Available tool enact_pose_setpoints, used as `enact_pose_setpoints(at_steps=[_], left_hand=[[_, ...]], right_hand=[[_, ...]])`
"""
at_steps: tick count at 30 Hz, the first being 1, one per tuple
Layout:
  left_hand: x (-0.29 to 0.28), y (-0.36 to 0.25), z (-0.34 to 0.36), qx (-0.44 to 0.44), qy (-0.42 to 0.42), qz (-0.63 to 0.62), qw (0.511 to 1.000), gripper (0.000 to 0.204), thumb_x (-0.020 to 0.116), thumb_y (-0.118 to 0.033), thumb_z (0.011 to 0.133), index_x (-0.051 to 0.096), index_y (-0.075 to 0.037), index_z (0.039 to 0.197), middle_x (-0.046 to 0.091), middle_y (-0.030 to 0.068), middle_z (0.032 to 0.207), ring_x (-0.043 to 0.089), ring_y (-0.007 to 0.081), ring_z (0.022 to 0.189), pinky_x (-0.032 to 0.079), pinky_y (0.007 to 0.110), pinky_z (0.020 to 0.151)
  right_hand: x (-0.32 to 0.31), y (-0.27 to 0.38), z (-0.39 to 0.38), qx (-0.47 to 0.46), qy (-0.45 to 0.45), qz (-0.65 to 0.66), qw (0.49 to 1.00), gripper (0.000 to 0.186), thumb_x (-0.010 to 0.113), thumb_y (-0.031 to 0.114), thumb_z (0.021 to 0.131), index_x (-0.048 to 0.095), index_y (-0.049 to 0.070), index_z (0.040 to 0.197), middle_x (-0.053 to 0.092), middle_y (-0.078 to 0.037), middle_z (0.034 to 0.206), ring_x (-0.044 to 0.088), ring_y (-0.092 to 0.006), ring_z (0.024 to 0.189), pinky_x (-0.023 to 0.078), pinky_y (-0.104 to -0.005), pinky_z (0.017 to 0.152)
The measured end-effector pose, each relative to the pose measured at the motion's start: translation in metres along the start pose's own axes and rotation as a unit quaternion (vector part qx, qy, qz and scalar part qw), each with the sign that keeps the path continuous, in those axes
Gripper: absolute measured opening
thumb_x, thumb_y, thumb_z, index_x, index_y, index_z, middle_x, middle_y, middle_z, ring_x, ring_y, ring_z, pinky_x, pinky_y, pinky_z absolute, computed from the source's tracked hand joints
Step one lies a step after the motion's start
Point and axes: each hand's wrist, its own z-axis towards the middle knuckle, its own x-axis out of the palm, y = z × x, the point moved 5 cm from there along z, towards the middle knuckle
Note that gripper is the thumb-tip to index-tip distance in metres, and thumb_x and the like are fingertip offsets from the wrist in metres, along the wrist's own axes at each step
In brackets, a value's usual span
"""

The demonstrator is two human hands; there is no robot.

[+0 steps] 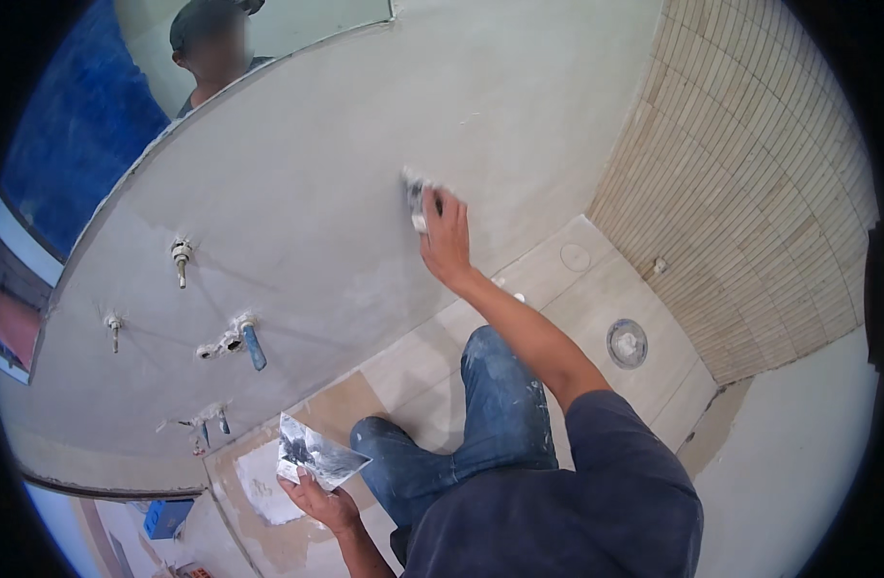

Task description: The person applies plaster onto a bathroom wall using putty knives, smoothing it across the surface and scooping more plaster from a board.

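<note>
My right hand (446, 241) is closed around a putty knife (413, 197) smeared with white plaster. Its blade is at the grey plastered wall (326, 183), and fingers partly cover the handle. Lower down, my left hand (323, 505) grips the edge of a thin metal plate (343, 462) with grey-white compound spread on it. This plate is tilted and sits beside my left knee, away from the wall.
Pipe stubs and a blue-capped fitting (254, 347) stick out of the wall at left. A mirror edge runs along the wall's top. Slatted tiles (750, 193) cover the right wall. A round drain (627, 344) lies in the tiled floor. A blue box (167, 518) stands lower left.
</note>
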Motion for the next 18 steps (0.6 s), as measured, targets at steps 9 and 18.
enact_pose_setpoints(at_steps=[9, 18], left_hand=[[0.004, -0.008, -0.002, -0.008, -0.023, 0.023, 0.999, 0.048, 0.053, -0.019, 0.108, 0.038, -0.001, 0.15, 0.059, 0.0175, 0.138, 0.063, 0.0271, 0.123, 0.052, 0.042, 0.105], [0.027, -0.01, -0.002, 0.003, -0.006, 0.012, 1.0, 0.049, 0.054, -0.021, 0.108, 0.04, -0.001, 0.15, 0.059, 0.017, 0.14, 0.062, 0.0266, 0.125, 0.052, 0.041, 0.105]], right_hand=[[-0.034, -0.11, 0.114, 0.283, -0.127, 0.173, 0.935, 0.048, 0.05, 0.026, 0.11, 0.05, 0.004, 0.153, 0.053, -0.022, 0.145, 0.051, -0.0417, 0.131, 0.041, -0.0511, 0.112], [0.015, 0.1, -0.002, -0.056, -0.053, 0.029, 0.997, 0.062, 0.061, 0.002, 0.085, 0.056, 0.009, 0.146, 0.047, -0.018, 0.144, 0.046, -0.0381, 0.128, 0.042, -0.0529, 0.106]])
